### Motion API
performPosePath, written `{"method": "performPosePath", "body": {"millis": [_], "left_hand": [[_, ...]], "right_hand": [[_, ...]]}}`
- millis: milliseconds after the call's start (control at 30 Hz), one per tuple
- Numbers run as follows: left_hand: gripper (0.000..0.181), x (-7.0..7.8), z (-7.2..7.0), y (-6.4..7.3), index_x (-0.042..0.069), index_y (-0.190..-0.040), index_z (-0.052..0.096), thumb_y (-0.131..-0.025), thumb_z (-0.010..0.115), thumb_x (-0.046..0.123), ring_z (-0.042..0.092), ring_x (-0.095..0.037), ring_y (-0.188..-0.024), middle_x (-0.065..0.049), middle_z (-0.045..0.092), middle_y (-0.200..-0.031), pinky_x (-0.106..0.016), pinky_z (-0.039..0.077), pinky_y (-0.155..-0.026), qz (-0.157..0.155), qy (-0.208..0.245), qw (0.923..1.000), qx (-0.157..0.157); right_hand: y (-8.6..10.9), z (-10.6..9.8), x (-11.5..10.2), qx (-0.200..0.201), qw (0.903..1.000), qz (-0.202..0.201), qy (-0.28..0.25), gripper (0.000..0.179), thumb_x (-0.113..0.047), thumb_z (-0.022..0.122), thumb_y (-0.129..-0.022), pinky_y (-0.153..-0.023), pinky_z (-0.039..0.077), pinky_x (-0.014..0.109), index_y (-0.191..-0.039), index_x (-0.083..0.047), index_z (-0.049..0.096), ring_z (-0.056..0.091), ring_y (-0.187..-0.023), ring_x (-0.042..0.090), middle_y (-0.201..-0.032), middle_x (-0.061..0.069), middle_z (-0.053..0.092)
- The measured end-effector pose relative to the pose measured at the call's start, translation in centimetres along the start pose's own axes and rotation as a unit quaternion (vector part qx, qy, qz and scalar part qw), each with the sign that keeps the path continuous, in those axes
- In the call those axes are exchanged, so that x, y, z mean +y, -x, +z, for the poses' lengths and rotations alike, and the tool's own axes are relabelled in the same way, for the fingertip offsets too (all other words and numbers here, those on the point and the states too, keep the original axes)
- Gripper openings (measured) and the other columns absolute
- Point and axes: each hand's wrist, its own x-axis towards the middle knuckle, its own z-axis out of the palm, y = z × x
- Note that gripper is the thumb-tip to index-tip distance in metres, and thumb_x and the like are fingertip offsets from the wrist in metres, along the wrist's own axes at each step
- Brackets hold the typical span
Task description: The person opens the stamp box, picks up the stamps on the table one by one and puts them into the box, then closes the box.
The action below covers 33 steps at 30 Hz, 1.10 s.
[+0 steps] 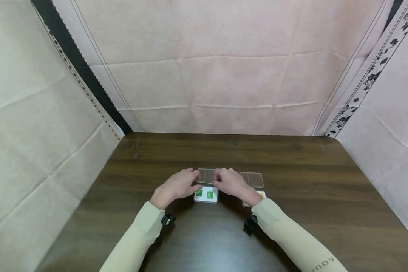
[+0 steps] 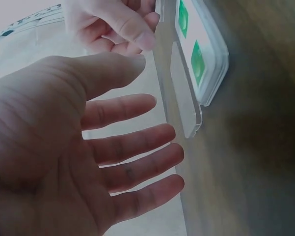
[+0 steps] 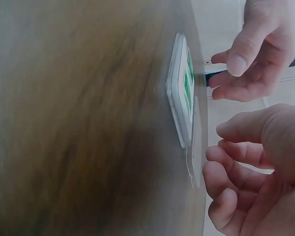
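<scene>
A small flat white case (image 1: 206, 200) with two green squares lies on the table between my hands. Its clear, divided lid (image 1: 206, 174) lies flat just behind it. My left hand (image 1: 180, 184) hovers at the case's left side; the left wrist view shows its fingers spread apart, holding nothing. Over the right side of the lid is my right hand (image 1: 232, 183), its fingers loosely curled and nothing visible between them in the right wrist view. A second white case (image 1: 246, 204) with an orange mark is partly hidden under my right wrist. Another clear lid (image 1: 253, 179) lies behind it.
The dark wooden table (image 1: 163, 151) has rounded far corners. Pale cloth sheets (image 1: 204, 83) hang behind it and on both sides. A small black device (image 1: 168, 219) is strapped at the left wrist, and another black device (image 1: 250, 223) at the right.
</scene>
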Motion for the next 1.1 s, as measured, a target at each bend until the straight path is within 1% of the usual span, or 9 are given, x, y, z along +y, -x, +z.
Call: {"method": "performPosePath", "body": {"millis": [133, 333, 433, 533, 633, 767, 933, 1100], "left_hand": [[0.038, 0.1, -0.5, -0.4, 0.01, -0.119, 0.062, -0.091, 0.07, 0.034, 0.053, -0.018, -0.082, -0.007, 0.063, -0.105, -0.03, 0.049, -0.07, 0.0, 0.0, 1.0, -0.007], [0.038, 0.1, -0.6, -1.1, 0.012, -0.12, 0.06, -0.091, 0.069, 0.035, 0.054, -0.017, -0.082, -0.005, 0.062, -0.103, -0.029, 0.05, -0.071, -0.005, 0.0, 0.9998, -0.017], [0.039, 0.0, -0.7, -1.4, 0.013, -0.122, 0.06, -0.092, 0.069, 0.036, 0.054, -0.017, -0.085, -0.005, 0.062, -0.106, -0.03, 0.052, -0.075, -0.006, -0.005, 0.9997, -0.021], [0.04, -0.2, -0.7, -1.7, 0.013, -0.124, 0.059, -0.092, 0.068, 0.036, 0.054, -0.019, -0.09, -0.006, 0.062, -0.11, -0.033, 0.052, -0.08, -0.009, -0.009, 0.9996, -0.026], [0.041, -0.3, -0.7, -2.0, 0.015, -0.125, 0.058, -0.092, 0.067, 0.036, 0.052, -0.02, -0.096, -0.005, 0.061, -0.113, -0.036, 0.051, -0.084, -0.01, -0.008, 0.9994, -0.034], [0.042, -0.5, -0.8, -2.5, 0.015, -0.128, 0.057, -0.093, 0.066, 0.038, 0.051, -0.021, -0.101, -0.005, 0.059, -0.115, -0.036, 0.05, -0.085, -0.009, -0.009, 0.9991, -0.041], [0.046, -0.6, -1.1, -3.0, 0.015, -0.131, 0.055, -0.093, 0.066, 0.038, 0.051, -0.022, -0.104, -0.007, 0.059, -0.119, -0.039, 0.05, -0.089, -0.021, -0.017, 0.9982, -0.053], [0.048, -0.8, -1.3, -3.3, 0.014, -0.133, 0.054, -0.093, 0.067, 0.038, 0.052, -0.023, -0.105, -0.009, 0.058, -0.124, -0.042, 0.049, -0.094, -0.037, -0.024, 0.9968, -0.066]], "right_hand": [[-0.2, -0.4, 0.3, 0.002, 1.0, -0.003, 0.004, 0.013, -0.02, 0.066, -0.092, -0.048, 0.037, 0.026, -0.08, -0.018, 0.06, 0.049, -0.051, 0.013, -0.066, -0.003, 0.056], [-0.4, -0.7, 0.8, 0.013, 0.9999, -0.011, 0.002, 0.01, -0.019, 0.066, -0.092, -0.049, 0.039, 0.025, -0.084, -0.017, 0.061, 0.05, -0.052, 0.011, -0.069, -0.003, 0.057], [-0.6, -1.1, 1.0, 0.009, 0.9999, -0.011, -0.003, 0.009, -0.02, 0.066, -0.092, -0.05, 0.04, 0.026, -0.087, -0.016, 0.061, 0.05, -0.053, 0.012, -0.071, -0.002, 0.059], [-0.8, -1.4, 1.2, -0.006, 0.9999, -0.009, -0.006, 0.01, -0.022, 0.067, -0.093, -0.052, 0.041, 0.026, -0.091, -0.016, 0.06, 0.051, -0.056, 0.012, -0.075, -0.002, 0.06], [-1.0, -1.8, 1.4, -0.028, 0.9995, -0.009, -0.006, 0.013, -0.025, 0.067, -0.093, -0.055, 0.043, 0.027, -0.096, -0.015, 0.06, 0.053, -0.061, 0.014, -0.078, -0.001, 0.061], [-1.4, -2.1, 1.8, -0.051, 0.9986, -0.005, -0.005, 0.021, -0.027, 0.068, -0.092, -0.059, 0.044, 0.028, -0.104, -0.013, 0.06, 0.055, -0.067, 0.016, -0.083, 0.001, 0.061], [-1.6, -2.3, 2.1, -0.067, 0.9977, 0.005, 0.005, 0.033, -0.03, 0.069, -0.091, -0.064, 0.048, 0.029, -0.116, -0.011, 0.058, 0.057, -0.074, 0.017, -0.09, 0.002, 0.062], [-2.0, -2.6, 2.2, -0.074, 0.9971, 0.006, 0.019, 0.039, -0.033, 0.07, -0.09, -0.071, 0.051, 0.032, -0.121, -0.012, 0.057, 0.057, -0.081, 0.018, -0.099, 0.004, 0.062]]}}
